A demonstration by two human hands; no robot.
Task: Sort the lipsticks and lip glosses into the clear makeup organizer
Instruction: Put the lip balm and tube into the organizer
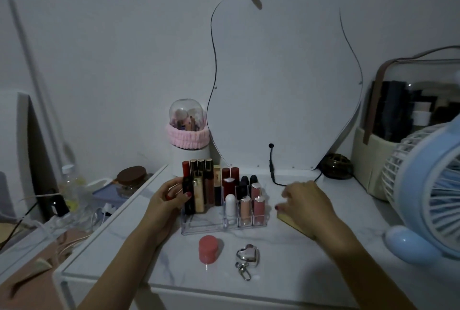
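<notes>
While curled against the organizer's left end, left hand (171, 197): thumb and fingers pinching a dark lipstick tube (188, 194) standing in the near-left compartment of the clear makeup organizer (211, 228). Just beside that tube, a gold-capped gloss (198, 194), upright. Behind, in the back rows, more upright tubes: red, brown and gold caps, a gold square case (217, 180), two dark red lipsticks (230, 180), two black caps further right. In the front-right cells, a white tube (230, 206) and pink glosses (258, 206), all upright.

To the right of the organizer, right hand (305, 206): palm down, fingers bent over a gold, flat-sided item (286, 220) lying on the white marble-patterned tabletop (348, 247); whether gripping it or only resting on it, cannot tell, most of the item hidden beneath the hand.

Nearer on the tabletop, in front of the organizer, a pink round jar (208, 248) and a silver heart-shaped keyring (248, 256), apart from each other. Farther out: a wavy-edged mirror (286, 85) against the wall, a domed brush holder (188, 132) wrapped in a pink band at its left, a blue fan (430, 190) at the far right.
</notes>
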